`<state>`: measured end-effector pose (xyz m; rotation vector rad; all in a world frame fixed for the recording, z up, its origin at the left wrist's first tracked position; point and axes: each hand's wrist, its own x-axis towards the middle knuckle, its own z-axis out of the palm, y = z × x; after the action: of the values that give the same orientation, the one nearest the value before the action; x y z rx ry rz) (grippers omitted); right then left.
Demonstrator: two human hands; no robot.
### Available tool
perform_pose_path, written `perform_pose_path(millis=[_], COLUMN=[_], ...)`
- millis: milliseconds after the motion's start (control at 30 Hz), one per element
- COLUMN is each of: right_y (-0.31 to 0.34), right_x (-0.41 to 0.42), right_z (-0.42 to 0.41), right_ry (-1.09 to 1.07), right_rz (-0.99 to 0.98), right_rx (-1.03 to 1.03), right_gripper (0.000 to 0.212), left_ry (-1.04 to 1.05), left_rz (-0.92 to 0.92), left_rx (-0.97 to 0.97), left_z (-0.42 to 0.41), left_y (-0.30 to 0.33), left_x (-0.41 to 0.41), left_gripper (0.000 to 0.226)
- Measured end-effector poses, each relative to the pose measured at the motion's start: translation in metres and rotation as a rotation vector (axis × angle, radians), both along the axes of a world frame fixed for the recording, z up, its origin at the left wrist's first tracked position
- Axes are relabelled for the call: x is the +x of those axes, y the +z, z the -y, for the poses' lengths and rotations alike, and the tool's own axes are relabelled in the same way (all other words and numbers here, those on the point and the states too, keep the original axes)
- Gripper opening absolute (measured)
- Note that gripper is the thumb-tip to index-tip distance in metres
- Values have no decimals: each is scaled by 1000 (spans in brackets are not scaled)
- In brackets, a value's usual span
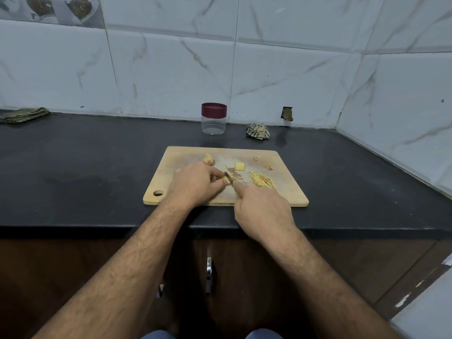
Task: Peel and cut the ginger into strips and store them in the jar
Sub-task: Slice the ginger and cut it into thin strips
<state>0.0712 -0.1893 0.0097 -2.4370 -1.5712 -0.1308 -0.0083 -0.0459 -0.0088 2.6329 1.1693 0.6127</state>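
Observation:
On the wooden cutting board (186, 152) my left hand (195, 183) pins a small yellow ginger piece (228, 181) with its fingertips. My right hand (263, 210) grips a knife (228, 177), its blade resting on that piece; the handle is hidden in my fist. A pile of cut ginger strips (263, 180) lies to the right of the blade. A peeled ginger slab (240, 166) sits mid-board, and an unpeeled ginger knob (208, 159) lies behind my left hand. The clear jar (213, 119) with a maroon lid stands closed behind the board.
Peel scraps (267, 166) lie at the board's far right. A crumpled cloth (258, 131) sits by the wall right of the jar, a folded cloth (23, 115) at the far left. The black counter meets a tiled wall behind and on the right.

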Motion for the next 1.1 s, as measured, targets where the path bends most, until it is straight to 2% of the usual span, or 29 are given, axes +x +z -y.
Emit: perform_pose_path(millis=[100, 333, 667, 1100], right_y=[0, -2, 0, 0], right_x=[-1, -4, -1, -5], right_z=[-4, 14, 28, 1], right_ry=[3, 14, -36, -20], right_rz=[23, 53, -73, 6], right_rx=[-9, -54, 18, -19], right_gripper=[45, 56, 56, 52], left_ry=[-1, 22, 11, 5], left_rz=[6, 9, 11, 28], left_rx=[-3, -20, -49, -45], left_z=[-1, 0, 1, -3], left_y=[0, 0, 1, -1], left_x=[0, 1, 0, 0], left_gripper=[32, 33, 34, 31])
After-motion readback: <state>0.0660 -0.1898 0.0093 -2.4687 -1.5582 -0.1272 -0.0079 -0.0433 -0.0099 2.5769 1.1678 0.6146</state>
